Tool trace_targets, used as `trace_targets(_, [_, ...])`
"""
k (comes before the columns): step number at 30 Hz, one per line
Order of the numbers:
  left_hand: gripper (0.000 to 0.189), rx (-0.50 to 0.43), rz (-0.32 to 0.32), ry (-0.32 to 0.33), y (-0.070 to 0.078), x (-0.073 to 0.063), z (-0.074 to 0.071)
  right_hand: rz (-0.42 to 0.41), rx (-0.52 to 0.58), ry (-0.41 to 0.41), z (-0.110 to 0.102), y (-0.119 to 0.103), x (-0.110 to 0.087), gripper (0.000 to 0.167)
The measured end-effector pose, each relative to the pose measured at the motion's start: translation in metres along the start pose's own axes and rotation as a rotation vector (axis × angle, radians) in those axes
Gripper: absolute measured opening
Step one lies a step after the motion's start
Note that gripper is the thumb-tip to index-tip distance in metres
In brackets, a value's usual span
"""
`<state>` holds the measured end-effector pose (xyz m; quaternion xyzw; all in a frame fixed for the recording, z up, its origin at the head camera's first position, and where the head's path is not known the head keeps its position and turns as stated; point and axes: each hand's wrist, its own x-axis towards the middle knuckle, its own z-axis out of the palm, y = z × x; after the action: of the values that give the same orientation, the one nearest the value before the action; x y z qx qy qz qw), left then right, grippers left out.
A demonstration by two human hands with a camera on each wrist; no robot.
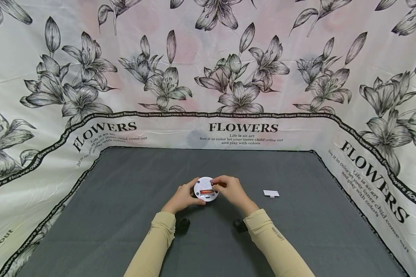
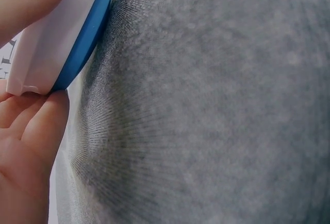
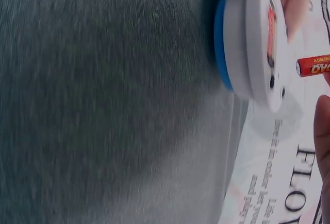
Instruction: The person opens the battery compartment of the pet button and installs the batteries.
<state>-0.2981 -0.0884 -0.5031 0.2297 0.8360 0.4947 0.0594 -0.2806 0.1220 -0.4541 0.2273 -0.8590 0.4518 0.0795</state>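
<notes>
A round white device with a blue base, a cluster of small holes and an uncovered battery compartment is in the middle of the head view. My left hand grips its left side, thumb and fingers on opposite edges in the left wrist view. A red battery lies in the compartment. Over the device's right side, my right hand pinches another red battery, which appears apart from the device in the right wrist view. Most of the right hand's fingers are out of that view.
On the grey cloth to the right lies a small white cover with a tab. Dark wrist-worn pieces show near both sleeves. A white curtain printed with flowers and lettering surrounds the back and sides.
</notes>
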Motion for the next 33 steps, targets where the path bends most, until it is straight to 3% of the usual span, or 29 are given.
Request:
trace_targets(4, [0.095, -0.001, 0.008, -0.003, 0.0, 0.0, 0.001, -0.097, -0.052, -0.062, 0.008, -0.005, 0.0, 0.016])
trace_targets(10, [0.095, -0.026, 0.014, -0.02, 0.0, 0.0, 0.001, -0.172, -0.145, -0.141, 0.016, -0.01, 0.002, 0.016])
trace_targets(28, [0.096, -0.017, 0.024, -0.025, 0.002, -0.001, 0.0, -0.246, -0.378, -0.222, 0.026, -0.011, 0.002, 0.016])
trace_targets(33, [0.096, -0.059, 0.028, -0.034, 0.002, -0.002, 0.0, -0.264, -0.402, -0.19, 0.03, -0.011, 0.002, 0.015])
